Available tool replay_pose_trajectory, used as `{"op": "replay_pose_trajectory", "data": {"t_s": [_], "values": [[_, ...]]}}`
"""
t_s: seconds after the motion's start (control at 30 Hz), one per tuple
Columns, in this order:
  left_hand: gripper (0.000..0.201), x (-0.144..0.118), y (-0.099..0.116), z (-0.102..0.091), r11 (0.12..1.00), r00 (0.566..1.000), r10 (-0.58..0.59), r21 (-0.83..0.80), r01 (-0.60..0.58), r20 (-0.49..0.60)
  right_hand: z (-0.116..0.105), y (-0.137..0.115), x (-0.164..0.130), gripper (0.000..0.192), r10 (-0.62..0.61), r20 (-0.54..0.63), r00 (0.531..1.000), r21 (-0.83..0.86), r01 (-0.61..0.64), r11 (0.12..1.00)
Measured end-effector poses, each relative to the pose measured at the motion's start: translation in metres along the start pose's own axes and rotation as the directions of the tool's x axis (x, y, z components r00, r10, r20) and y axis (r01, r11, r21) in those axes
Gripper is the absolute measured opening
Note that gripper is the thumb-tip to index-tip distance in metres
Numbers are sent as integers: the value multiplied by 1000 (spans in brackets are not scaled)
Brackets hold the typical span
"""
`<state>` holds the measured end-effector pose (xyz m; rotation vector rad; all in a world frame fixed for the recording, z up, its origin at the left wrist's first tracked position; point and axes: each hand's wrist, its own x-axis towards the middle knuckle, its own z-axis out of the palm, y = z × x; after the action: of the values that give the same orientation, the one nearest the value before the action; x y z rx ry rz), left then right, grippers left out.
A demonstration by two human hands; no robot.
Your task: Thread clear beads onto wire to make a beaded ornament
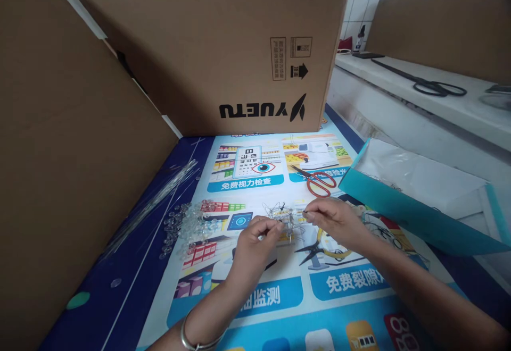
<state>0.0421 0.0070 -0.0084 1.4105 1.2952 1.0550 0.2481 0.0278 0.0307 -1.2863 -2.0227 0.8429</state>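
Note:
My left hand (259, 234) is closed, thumb and forefinger pinching the near edge of a small piece of thin wire and clear beads (290, 218). To its right, my right hand (335, 220) is also closed, fingertips together; a tiny dark end pokes out, too small to name. Just below that hand lie pliers (310, 252) with dark jaws and yellow handles, partly covered by it. Red-handled scissors (319, 183) rest farther back. Left of my hands, a pile of clear beads (186, 226) is spread on the printed sheet (287, 268).
A bundle of thin straight wires (155, 199) lies at the left. An open teal box (399, 210) stands at the right, near some loose wire (383, 231). Cardboard boxes (199, 48) wall off the back and left. Black scissors (435, 86) lie on the white ledge (475, 111).

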Motion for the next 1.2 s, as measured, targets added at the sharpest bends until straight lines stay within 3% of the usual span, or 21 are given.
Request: {"op": "replay_pose_trajectory", "data": {"t_s": [0.43,0.67,0.77,0.93,1.2], "values": [[16,-3,6,7,994,999,29,105,-31,17,22,-22,-7,9,38,97,995,-250,-12,968],[14,-6,5,10,986,995,97,132,-101,37,30,-18,-13,20,-73,105,992,-314,102,944],[13,-4,4,6,975,988,119,174,-135,102,31,-20,-14,21,-66,85,994,-350,92,932],[23,1,0,-1,968,967,132,183,-173,217,32,-18,-15,20,-26,87,996,-350,55,935],[19,0,-6,1,947,960,184,225,-230,210,30,-20,-13,20,39,135,990,-318,6,948]]}}
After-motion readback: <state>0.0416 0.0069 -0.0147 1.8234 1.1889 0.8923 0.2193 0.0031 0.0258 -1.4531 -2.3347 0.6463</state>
